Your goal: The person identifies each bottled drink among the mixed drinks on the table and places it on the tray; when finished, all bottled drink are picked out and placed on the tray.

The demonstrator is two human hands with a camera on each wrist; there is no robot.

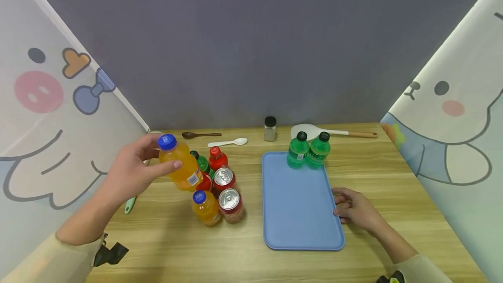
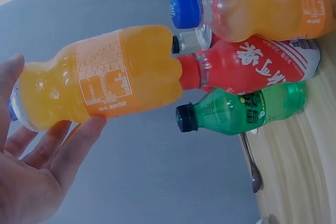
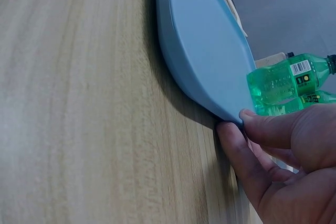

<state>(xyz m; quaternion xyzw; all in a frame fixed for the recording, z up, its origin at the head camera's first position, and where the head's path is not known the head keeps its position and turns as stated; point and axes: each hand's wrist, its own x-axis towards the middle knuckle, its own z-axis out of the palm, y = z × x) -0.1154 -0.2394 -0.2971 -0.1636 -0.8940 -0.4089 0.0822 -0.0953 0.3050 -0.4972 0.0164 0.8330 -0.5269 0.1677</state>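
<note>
- Left hand point(image 1: 129, 174): fingers wrapped round orange bottle point(image 1: 180, 163), lifted clear above the drinks cluster point(image 1: 220, 187)
- Right hand point(image 1: 355, 211): fingertips pinching blue tray point(image 1: 298, 204) edge, likely steadying it; green bottles point(image 1: 308, 150) at its far end

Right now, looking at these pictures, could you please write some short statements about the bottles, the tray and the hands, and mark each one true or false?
1. The left hand holds an orange bottle in the air. True.
2. Three green bottles stand on the blue tray. False: two green bottles stand at its far end.
3. The right hand touches the tray's edge. True.
4. The held bottle has a red cap. False: its cap is blue.
</note>
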